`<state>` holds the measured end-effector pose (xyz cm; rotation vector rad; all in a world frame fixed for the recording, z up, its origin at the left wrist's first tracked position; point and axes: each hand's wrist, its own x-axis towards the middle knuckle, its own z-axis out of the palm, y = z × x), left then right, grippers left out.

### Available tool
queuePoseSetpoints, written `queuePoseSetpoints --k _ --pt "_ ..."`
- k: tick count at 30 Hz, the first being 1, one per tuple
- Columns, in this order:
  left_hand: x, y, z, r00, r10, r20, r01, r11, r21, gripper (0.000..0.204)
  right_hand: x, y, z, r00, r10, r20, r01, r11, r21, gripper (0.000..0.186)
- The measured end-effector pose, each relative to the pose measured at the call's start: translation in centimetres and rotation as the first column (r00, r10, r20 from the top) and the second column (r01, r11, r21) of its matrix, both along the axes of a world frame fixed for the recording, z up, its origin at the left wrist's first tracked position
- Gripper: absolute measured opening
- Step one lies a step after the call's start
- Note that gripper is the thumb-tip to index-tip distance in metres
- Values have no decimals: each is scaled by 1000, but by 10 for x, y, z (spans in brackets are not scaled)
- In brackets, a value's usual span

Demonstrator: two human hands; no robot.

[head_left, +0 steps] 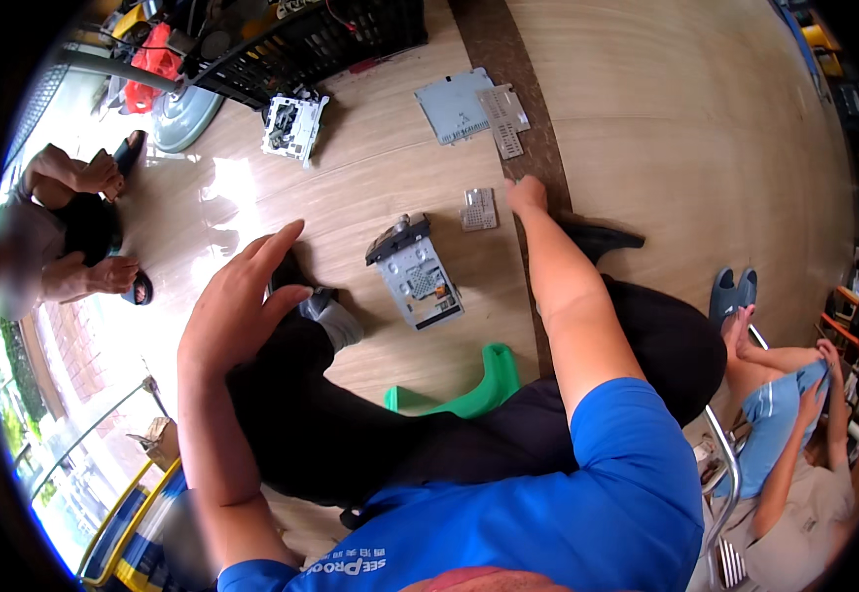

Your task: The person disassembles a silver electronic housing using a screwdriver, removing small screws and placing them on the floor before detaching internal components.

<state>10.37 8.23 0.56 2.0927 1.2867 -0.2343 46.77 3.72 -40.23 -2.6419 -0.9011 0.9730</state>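
My left hand (247, 286) is raised at the left, open and holding nothing, fingers extended. My right hand (528, 194) reaches forward with curled fingers; whatever it holds, if anything, is hidden. Just left of it lies a small perforated metal piece (479, 209). A boxy metal unit with a dark front (420, 281) lies between my hands. Beyond, a flat grey metal panel (444, 104) lies partly under perforated plates (508, 138), and a white-framed mechanism (291, 128) lies to their left. A green curved plastic piece (489, 380) is below the unit, by my legs.
A person (65, 237) crouches at the left; another (785, 444) sits on a metal chair at the right. At the top are a black crate (311, 44), a grey round base (178, 118) and a red bag (153, 69). A yellow-and-blue object (134, 523) is at lower left.
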Motion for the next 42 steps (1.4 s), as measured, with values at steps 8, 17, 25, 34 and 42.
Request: queuePoseSetpoints --k 8,17,25,34,42 --pt "-14 20 -14 993 55 -109 -60 997 -46 69 21 87 24 989 80 126 -74 996 -52 66" --pt "-18 27 -18 993 90 -72 -95 993 -69 71 88 114 4 977 185 102 -197 972 131 63" --pt "-21 19 13 995 89 -46 -88 996 31 67 31 37 11 982 157 107 -167 982 93 48" --pt "-22 -9 -11 984 -166 71 157 981 116 62 -35 -139 -15 986 162 -43 -150 965 214 33" --pt "-38 -31 -18 993 -106 51 100 990 99 60 -66 -116 43 937 294 -188 -267 951 155 34"
